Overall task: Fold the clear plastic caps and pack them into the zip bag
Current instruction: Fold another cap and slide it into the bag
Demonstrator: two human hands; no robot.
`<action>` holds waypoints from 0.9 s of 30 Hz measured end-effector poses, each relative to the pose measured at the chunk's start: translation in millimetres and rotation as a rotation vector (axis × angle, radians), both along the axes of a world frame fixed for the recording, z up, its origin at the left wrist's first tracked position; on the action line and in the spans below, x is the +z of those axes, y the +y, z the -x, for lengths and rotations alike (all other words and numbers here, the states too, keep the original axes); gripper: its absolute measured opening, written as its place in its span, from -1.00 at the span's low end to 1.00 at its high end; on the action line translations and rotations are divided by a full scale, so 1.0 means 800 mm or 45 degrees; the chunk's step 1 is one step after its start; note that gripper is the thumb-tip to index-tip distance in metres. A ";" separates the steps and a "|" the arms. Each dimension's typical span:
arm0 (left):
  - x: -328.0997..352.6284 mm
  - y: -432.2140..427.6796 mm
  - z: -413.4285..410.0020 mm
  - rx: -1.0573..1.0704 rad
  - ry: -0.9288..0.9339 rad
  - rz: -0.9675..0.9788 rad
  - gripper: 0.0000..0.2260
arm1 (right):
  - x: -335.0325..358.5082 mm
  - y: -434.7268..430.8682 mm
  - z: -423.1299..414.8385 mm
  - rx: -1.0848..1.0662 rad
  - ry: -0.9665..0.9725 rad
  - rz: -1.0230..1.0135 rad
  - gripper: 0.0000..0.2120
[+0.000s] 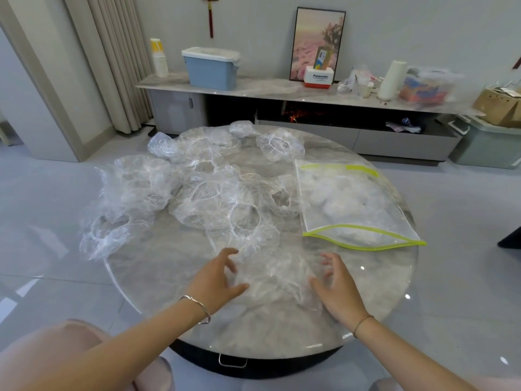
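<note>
I've got both hands low over the table [174, 266], and between them lies one clear plastic cap [277, 275], spread flat and not yet folded. My left hand [217, 280] sits at the cap's left edge with fingers spread wide and thumb out toward the plastic. My right hand [337, 289] mirrors it on the other edge, fingers fanned and lightly bent. Neither hand grips anything. Whether the fingertips are actually on the film I can't tell, it's too transparent.

Just beyond my right hand lies the zip bag [355, 204], flat on the table with its green-edged end toward me. There's a whitish bundle inside, so I judge some caps are packed already. I can't make out whether that near end is open.

Ahead of my left hand and fanning out to its far side is the loose heap of caps [214, 193], crumpled, overlapping, elastic rims showing. A separate cap [282, 145] sits well beyond both hands.

By my reading we're early to midway: a small share is bagged and the bulk is unfolded. The job in hand looks like the first fold on this near cap, and thin, slippery film like this will likely want to spring back open.
</note>
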State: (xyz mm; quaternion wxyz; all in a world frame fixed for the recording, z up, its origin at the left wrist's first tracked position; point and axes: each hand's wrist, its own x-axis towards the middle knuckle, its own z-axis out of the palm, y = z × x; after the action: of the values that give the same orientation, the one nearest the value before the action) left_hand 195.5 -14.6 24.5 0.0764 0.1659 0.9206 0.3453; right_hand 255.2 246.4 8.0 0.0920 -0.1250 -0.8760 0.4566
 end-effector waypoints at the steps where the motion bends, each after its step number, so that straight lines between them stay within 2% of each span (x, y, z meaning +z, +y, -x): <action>1: 0.001 0.000 -0.002 -0.043 0.189 0.015 -0.45 | 0.000 -0.002 -0.002 0.044 0.109 -0.159 -0.54; 3: 0.001 0.001 -0.002 -0.311 0.559 0.100 -0.46 | 0.000 -0.007 -0.005 0.254 0.299 -0.490 -0.51; 4: -0.001 0.002 -0.004 -0.475 0.634 0.186 -0.46 | -0.002 -0.011 -0.006 0.380 0.338 -0.643 -0.50; 6: -0.016 0.004 -0.004 -0.679 0.603 0.328 -0.40 | -0.014 -0.016 -0.007 0.582 0.320 -0.920 -0.51; 8: -0.034 0.004 -0.005 -0.724 0.503 0.430 -0.36 | -0.030 -0.015 -0.010 0.680 0.216 -1.115 -0.48; 10: -0.049 0.001 -0.005 -0.735 0.463 0.495 -0.36 | -0.042 -0.013 -0.015 0.699 0.101 -1.202 -0.47; 13: -0.056 0.001 -0.006 -0.741 0.417 0.558 -0.36 | -0.047 -0.011 -0.019 0.725 -0.015 -1.165 -0.47; 17: -0.052 0.007 -0.011 -0.759 0.276 0.588 -0.34 | -0.047 -0.012 -0.015 0.766 -0.049 -1.072 -0.48; 19: -0.046 0.006 -0.007 -0.755 0.282 0.556 -0.41 | -0.043 -0.012 -0.013 0.770 -0.053 -1.049 -0.48; 23: -0.035 0.006 0.003 -0.657 0.433 0.387 -0.47 | -0.036 0.002 0.001 0.686 0.116 -0.925 -0.55; 25: -0.033 0.011 0.005 -0.548 0.488 0.350 -0.59 | -0.032 0.012 0.003 0.545 0.208 -0.876 -0.57; 27: -0.031 0.018 0.000 -0.438 0.567 0.288 -0.73 | -0.029 0.011 0.000 0.527 0.301 -0.875 -0.55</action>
State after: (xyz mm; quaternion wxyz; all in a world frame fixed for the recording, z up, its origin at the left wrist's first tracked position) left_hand 195.8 -0.5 0.0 -0.0519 0.3816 0.9056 0.1777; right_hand 255.2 255.1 -14.8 0.1344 0.1450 -0.9675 0.1577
